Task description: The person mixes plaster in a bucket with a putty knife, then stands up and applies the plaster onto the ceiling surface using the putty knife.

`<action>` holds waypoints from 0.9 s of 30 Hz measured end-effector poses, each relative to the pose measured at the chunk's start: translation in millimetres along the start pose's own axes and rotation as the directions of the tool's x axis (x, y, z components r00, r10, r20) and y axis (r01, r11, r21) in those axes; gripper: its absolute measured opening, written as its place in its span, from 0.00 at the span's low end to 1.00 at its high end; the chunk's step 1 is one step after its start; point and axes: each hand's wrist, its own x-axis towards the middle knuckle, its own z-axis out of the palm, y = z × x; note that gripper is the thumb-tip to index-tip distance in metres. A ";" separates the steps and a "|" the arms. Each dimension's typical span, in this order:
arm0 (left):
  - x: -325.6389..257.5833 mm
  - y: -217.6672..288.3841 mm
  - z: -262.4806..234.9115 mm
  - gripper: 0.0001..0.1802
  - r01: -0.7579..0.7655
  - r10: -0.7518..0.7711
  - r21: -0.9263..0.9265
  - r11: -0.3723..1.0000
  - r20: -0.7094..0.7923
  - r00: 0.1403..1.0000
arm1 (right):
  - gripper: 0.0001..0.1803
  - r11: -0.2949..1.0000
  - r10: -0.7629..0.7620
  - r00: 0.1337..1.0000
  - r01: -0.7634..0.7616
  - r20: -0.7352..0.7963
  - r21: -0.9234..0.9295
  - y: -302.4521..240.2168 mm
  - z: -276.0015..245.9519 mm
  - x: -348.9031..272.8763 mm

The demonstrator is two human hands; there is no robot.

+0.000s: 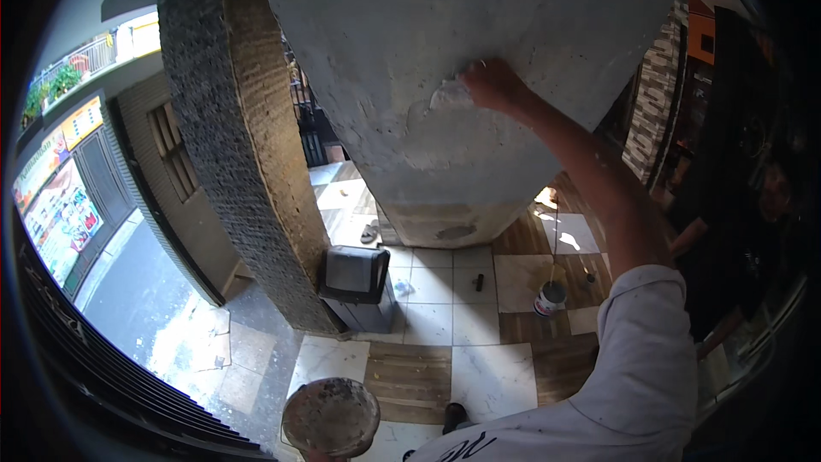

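Note:
My right hand (493,85) is closed around a putty knife and presses it to a grey plastered pillar (530,26). The knife's wide pale blade (449,96) lies almost flat on the surface, its handle hidden in my fist. Below and left of the blade is a smoother patch of filler (440,130). At the lower edge, a round, stained bowl (332,415) is held low in front of me. Only a bit of my left hand (318,456) shows beneath the bowl, supporting it; most of its fingers are hidden.
A grey bin with a dark lid (355,278) stands beside a rough textured column (248,137). On the tiled floor (492,368) are a small paint bucket (550,298) and a small dark object (480,282). A person in dark clothing (727,231) is close on the right.

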 end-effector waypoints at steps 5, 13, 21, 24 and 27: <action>10.7 -15.8 -1.5 0.29 0.041 -0.045 -0.082 0.996 -0.045 0.998 | 0.10 0.995 0.031 0.999 -0.034 -0.033 -0.091 13.2 -30.8 -3.5; 36.4 -43.3 17.0 0.27 0.100 -0.125 -0.203 0.974 -0.116 0.985 | 0.17 0.987 -0.075 0.975 0.043 -0.207 -0.156 50.8 -108.9 -40.3; 67.6 -85.7 4.1 0.27 0.236 -0.242 -0.255 0.938 0.006 0.970 | 0.25 0.985 -0.021 0.801 -0.087 -0.598 -0.151 1.6 -117.5 -105.9; 74.9 -97.0 -4.9 0.34 0.029 -0.037 0.086 0.996 0.087 0.996 | 0.27 0.965 0.019 0.776 -0.178 -0.630 -0.191 -9.8 -70.1 -112.0; 75.7 -96.8 3.1 0.47 -0.305 0.190 0.499 0.811 0.269 0.944 | 0.25 0.979 0.074 0.735 -0.183 -0.674 -0.092 -12.2 -19.6 -124.7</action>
